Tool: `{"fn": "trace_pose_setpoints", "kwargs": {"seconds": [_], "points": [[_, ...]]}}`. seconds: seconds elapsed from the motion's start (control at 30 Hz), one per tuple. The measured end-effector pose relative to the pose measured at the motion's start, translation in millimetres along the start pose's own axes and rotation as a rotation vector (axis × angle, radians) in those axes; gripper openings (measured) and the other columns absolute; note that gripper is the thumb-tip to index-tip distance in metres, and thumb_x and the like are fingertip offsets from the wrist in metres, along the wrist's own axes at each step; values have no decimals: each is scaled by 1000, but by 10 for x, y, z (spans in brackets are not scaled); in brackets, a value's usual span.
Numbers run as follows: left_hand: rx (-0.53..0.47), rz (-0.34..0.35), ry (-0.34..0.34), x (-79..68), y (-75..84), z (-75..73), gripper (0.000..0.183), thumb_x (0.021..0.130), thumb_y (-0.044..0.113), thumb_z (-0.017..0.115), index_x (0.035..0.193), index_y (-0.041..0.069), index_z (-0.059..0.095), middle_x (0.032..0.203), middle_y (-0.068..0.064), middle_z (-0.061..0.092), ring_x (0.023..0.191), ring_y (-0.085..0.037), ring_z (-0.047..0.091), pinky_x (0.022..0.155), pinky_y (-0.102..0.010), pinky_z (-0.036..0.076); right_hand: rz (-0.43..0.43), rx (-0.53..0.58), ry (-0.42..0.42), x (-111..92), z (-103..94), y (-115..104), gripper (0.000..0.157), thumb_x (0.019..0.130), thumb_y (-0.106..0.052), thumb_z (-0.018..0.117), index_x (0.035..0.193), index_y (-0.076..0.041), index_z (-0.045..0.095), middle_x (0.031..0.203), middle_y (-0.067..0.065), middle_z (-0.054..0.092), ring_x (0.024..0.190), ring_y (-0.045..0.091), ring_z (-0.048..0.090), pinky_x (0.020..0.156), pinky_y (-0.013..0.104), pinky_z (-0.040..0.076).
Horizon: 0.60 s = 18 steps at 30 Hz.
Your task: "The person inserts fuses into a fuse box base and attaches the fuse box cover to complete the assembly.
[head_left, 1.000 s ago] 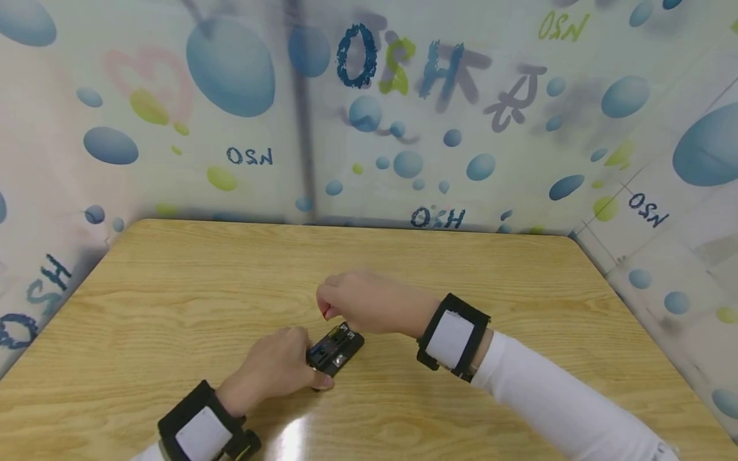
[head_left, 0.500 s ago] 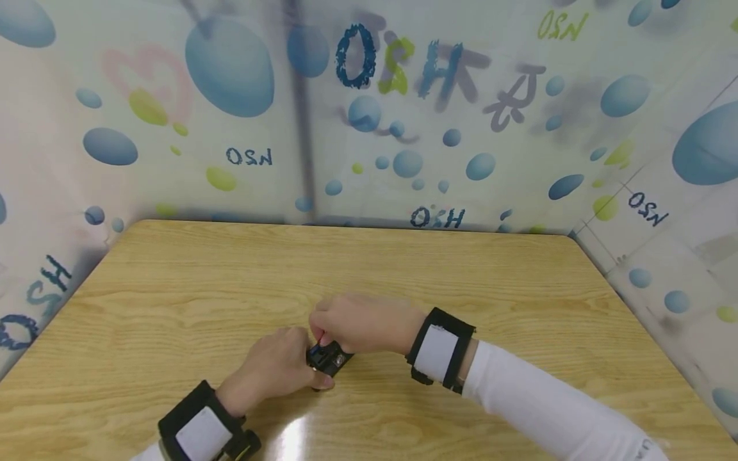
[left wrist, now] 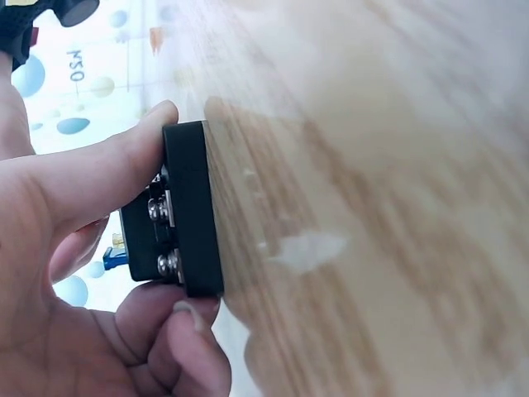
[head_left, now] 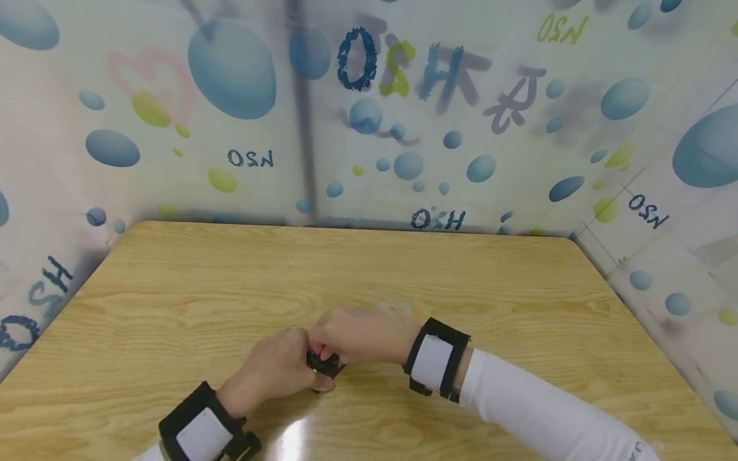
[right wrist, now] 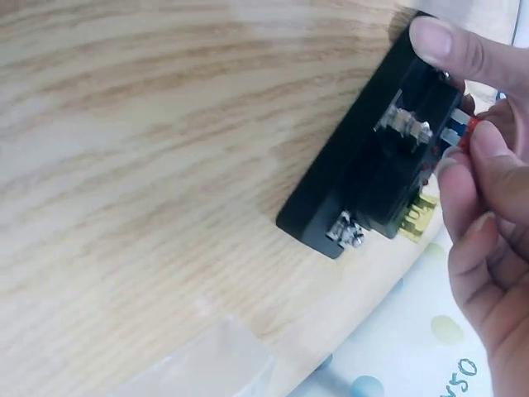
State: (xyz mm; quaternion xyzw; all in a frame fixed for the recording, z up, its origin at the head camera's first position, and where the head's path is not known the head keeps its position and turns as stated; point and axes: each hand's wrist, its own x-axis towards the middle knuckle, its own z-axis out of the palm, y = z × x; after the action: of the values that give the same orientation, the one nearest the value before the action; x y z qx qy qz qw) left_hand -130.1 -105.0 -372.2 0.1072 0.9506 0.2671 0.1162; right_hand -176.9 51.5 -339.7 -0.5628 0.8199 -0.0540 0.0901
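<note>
A black fuse block [right wrist: 355, 165] lies on the wooden table, mostly covered by both hands in the head view. My left hand [head_left: 275, 365] grips it by its sides, thumb on the near side. Screw terminals [left wrist: 169, 265] show along one face. Between thumb and finger, my right hand [head_left: 366, 336] pinches a red blade fuse [right wrist: 474, 126] over the top of the block. A blue blade fuse [right wrist: 451, 137] is right beside it, and a yellow blade fuse [right wrist: 418, 217] sits nearer the other end. How deep the red fuse is seated cannot be told.
A clear, see-through piece [right wrist: 211, 364] lies on the table near my right hand. The wooden table [head_left: 230, 275] reaches back to a patterned wall sheet [head_left: 369, 153]. Each wrist wears a black strap, such as the right strap [head_left: 436, 358].
My right hand has come down and nearer onto the block with the red fuse, covering more of it. My left hand and the block have stayed put.
</note>
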Motion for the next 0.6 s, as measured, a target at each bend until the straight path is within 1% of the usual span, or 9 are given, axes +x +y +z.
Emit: {"fn": "trace_pose_setpoints", "kwargs": {"seconds": [0.17,0.4,0.5,0.6], "points": [[13,-2,7,2,-3,10,43,54,41,89,64,15,56,60,1,55,52,-13,45,45,-28,31,4,-29,6,-16,45,-4,8,81,-7,74,84,-12,68,89,-3,71,77,1,58,69,13,51],[9,-15,-1,13,-9,22,43,54,41,89,64,14,57,59,1,55,51,-13,45,45,-28,29,-34,-82,67,-32,87,26,9,81,-8,74,84,-12,67,87,-3,64,77,2,56,68,16,52],[17,-14,0,15,-5,22,43,54,41,89,65,14,57,60,1,55,51,-13,45,45,-28,29,-44,-106,96,-43,117,34,9,82,-10,73,85,-12,65,87,-3,62,77,3,53,69,18,52],[17,-10,3,15,-1,16,43,54,41,89,63,15,56,58,2,53,50,-12,43,44,-27,28,-54,-124,118,-50,148,36,6,86,-10,69,85,-12,64,85,-3,61,76,3,52,67,18,51]]}}
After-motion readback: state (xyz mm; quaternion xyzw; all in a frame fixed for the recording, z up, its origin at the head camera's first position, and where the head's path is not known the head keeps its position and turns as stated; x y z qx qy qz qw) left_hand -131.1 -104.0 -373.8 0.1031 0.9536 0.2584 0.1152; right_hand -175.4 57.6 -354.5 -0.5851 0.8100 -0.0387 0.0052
